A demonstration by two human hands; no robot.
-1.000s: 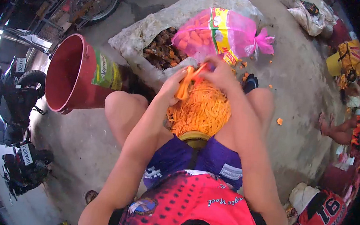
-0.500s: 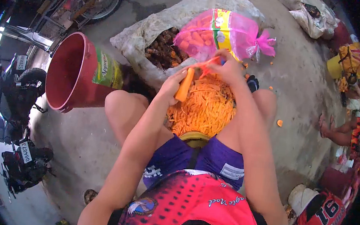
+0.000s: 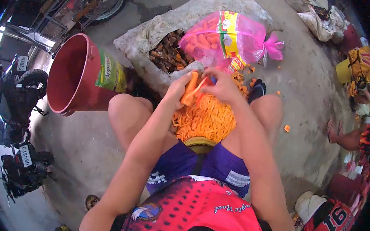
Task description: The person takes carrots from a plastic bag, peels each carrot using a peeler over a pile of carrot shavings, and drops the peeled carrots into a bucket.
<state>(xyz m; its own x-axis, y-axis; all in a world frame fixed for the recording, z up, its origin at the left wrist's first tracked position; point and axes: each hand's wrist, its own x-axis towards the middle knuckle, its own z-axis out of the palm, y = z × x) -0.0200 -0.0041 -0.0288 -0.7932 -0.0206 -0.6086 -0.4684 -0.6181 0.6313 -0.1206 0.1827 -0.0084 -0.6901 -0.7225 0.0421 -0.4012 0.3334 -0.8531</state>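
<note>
My left hand is closed around an orange carrot, which points up and away from me. Closed on a red-orange peeler, my right hand is just right of the carrot, with the peeler's head against or very near its side. The right fingers partly cover the peeler. Beneath both hands, between my knees, a heap of carrot peelings fills a container whose yellow rim shows at the near side.
A white sack with dark, dirt-covered roots lies ahead. On it rests a pink mesh bag of carrots. A red bucket stands at left, near parked motorcycles. Other people sit along the right side.
My right hand has drawn the peeler nearer to me and down along the carrot. The left hand stays nearly in place, still holding the carrot.
</note>
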